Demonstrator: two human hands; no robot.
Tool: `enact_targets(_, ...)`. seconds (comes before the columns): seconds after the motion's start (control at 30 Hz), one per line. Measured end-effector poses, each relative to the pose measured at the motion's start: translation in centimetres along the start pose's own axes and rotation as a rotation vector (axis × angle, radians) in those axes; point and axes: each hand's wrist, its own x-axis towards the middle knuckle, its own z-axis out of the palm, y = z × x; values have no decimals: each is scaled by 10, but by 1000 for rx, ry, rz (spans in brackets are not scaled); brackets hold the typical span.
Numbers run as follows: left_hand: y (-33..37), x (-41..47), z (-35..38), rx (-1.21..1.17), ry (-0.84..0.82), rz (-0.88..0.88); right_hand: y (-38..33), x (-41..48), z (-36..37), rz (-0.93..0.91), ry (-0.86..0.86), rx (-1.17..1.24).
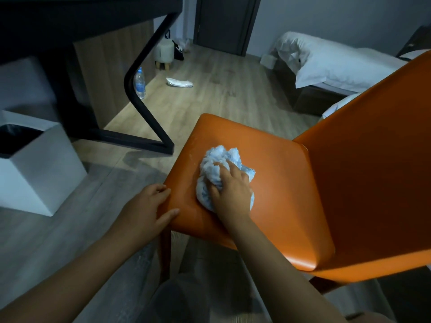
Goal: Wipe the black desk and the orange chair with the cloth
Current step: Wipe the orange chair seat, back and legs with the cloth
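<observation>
Right hand (229, 190) is clenching the bunched blue-white cloth (217, 164) and pressing it down on the seat of the orange chair (268, 159), toward the seat's front-left part. Left hand (144, 210) is gripping the seat's front corner, thumb on top and fingers wrapping the edge, bracing the chair.

Risks as I'm reading them:
- Cloth is wadded into a ball, so only a small patch is contacting the seat. That's likely leaving streaks and missed strips. Pale smears (191, 157) are showing just beyond the cloth, near the seat's left edge.
- Left thumb is covering that corner, so the spot under it is getting skipped unless the grip shifts.
- Backrest (373, 159) is rising on the right with no cloth on it. The seam where it's meeting the seat is an easy miss.
- If the left hand is letting go mid-stroke, a hard push could be sliding the chair across the wood floor (210, 94) toward the white bin (46, 173) or the desk leg (149, 113).
- Black desk (70, 17) is sitting up-left, well apart from the cloth. Can't tell whether it's wiped.
</observation>
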Motion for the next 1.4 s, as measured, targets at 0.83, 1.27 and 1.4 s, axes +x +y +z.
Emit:
enact_targets(0.83, 26, 0, -3, 53, -86, -10, 63, -33, -93, -32, 286, 209)
enact_targets(1.27, 49, -2, 24, 166, -114, 155, 114, -111, -94, 320, 192, -159)
enact_targets(1.4, 47, -3, 20, 164, -119, 153, 108, -103, -87, 435, 116, -206)
